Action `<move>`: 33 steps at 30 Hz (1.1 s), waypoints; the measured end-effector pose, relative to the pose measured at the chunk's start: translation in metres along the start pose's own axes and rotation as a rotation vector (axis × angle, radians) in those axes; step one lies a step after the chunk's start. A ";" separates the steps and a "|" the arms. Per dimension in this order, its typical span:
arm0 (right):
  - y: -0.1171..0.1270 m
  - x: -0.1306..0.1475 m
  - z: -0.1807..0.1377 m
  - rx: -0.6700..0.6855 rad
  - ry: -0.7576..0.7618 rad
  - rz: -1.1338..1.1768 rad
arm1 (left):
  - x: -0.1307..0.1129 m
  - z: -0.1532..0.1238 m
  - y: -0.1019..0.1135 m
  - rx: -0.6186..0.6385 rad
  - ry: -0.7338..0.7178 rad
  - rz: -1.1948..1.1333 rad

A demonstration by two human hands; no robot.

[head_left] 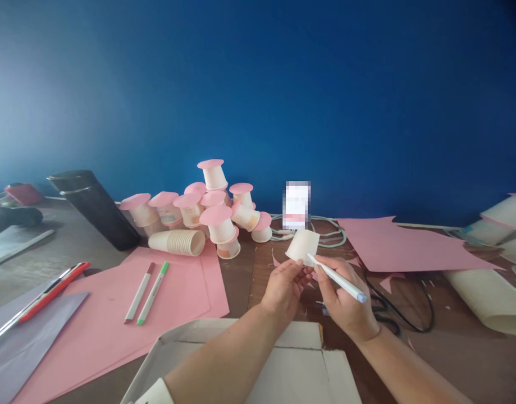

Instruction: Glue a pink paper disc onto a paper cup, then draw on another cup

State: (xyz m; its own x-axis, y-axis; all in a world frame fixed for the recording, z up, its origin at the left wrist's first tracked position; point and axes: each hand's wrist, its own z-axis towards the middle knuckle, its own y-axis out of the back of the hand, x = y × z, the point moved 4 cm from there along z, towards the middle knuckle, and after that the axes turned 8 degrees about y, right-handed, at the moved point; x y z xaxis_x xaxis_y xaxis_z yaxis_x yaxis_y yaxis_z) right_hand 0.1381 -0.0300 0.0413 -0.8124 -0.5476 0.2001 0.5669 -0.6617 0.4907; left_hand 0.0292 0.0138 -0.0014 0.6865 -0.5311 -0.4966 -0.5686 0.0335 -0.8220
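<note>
A small white paper cup (302,244) is tilted upside down in front of me, its side turned toward me. My left hand (286,286) grips its lower rim between thumb and fingers. In my right hand (346,300) is a white marker (339,279) with a pale blue end, held like a pen. The marker's tip is at the cup's side, close to the rim; whether it touches I cannot tell. Any mark there is too small to make out.
Pink-topped paper cups (216,223) stand stacked by the blue wall, beside a nested cup stack (177,242). Left are a black flask (98,210), a red utility knife (55,292), two markers (153,293) and pink paper (93,320). A white cardboard piece (300,373) lies below my arms; cables (428,314) run right.
</note>
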 end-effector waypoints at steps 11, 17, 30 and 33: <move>0.000 0.001 0.001 0.006 0.000 0.017 | -0.001 -0.001 -0.001 0.015 -0.014 0.024; 0.000 0.001 0.001 0.020 -0.014 0.027 | 0.000 0.000 0.000 0.022 -0.026 0.026; 0.000 0.001 0.002 0.011 -0.001 0.027 | 0.000 0.000 0.001 0.014 -0.015 0.027; 0.000 0.001 0.001 0.017 -0.006 0.025 | 0.000 0.000 0.001 0.013 -0.019 0.028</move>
State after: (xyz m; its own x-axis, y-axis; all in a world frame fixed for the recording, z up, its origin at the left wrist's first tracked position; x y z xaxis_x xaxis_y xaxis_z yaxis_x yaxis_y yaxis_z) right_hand 0.1372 -0.0301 0.0430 -0.7988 -0.5607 0.2180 0.5848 -0.6389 0.4997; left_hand 0.0282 0.0138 -0.0021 0.6788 -0.5141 -0.5244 -0.5816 0.0596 -0.8113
